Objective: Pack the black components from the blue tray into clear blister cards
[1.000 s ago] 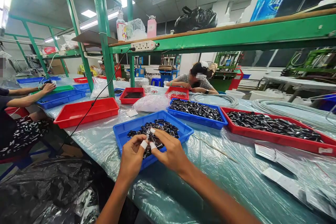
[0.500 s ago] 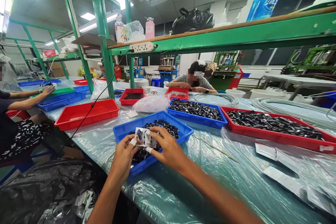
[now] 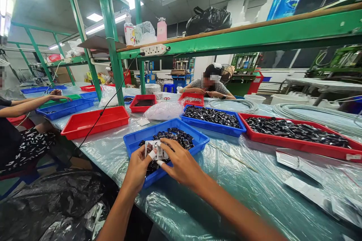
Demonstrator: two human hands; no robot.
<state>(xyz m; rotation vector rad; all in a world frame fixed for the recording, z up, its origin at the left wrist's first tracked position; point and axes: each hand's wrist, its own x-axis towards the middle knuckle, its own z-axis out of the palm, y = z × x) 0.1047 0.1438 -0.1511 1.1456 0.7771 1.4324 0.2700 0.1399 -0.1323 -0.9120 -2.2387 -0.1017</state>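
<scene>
A small white plate with dark and metallic details (image 3: 157, 149) is held over the near blue tray (image 3: 198, 148). My left hand (image 3: 139, 165) grips its left side, the taped thumb lying across its face. On the right side, my right hand (image 3: 179, 160) pinches it between taped thumb and fingers. Small black parts (image 3: 181, 138) fill much of the tray beneath. The plate's exact details are too small to tell.
A blue tray (image 3: 210, 131) and a long red tray (image 3: 296, 148) of black parts stand at the right. Left is a red tray (image 3: 94, 124). A thin cable (image 3: 101, 113) hangs before it. A person (image 3: 213, 83) sits across the table.
My left thumb has moved from the plate's lower left edge onto its face. The plate now lies flatter between my hands. At the far left, another person's hand has shifted over the green tray.
</scene>
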